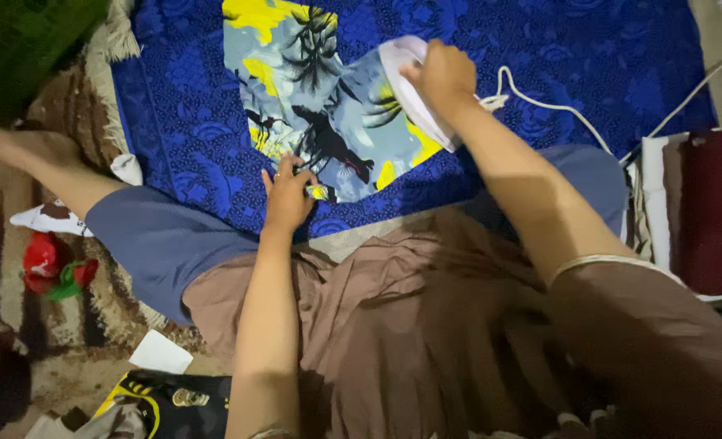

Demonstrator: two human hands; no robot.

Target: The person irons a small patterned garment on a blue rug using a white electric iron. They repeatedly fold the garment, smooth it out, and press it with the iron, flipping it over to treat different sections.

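White iron (410,93) clenched in my right hand (444,75) at upper centre, left hand (286,195) fingers pinning printed garment (320,122), blue cloth (190,114) beneath.

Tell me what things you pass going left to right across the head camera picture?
Red and green toy → left hand on the printed cloth → right hand on the white iron → white cord → dark red folded cloth.

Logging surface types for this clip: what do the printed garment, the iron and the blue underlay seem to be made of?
Printed garment: thin woven fabric, matte, lying flat with soft folds under the left hand.
Iron: likely smooth white plastic, slightly glossy, gripped by the right hand; its soleplate is hidden.
Cord: white, possibly braided.
Blue underlay: thick textile with a raised woven pattern, perhaps a blanket or mat.
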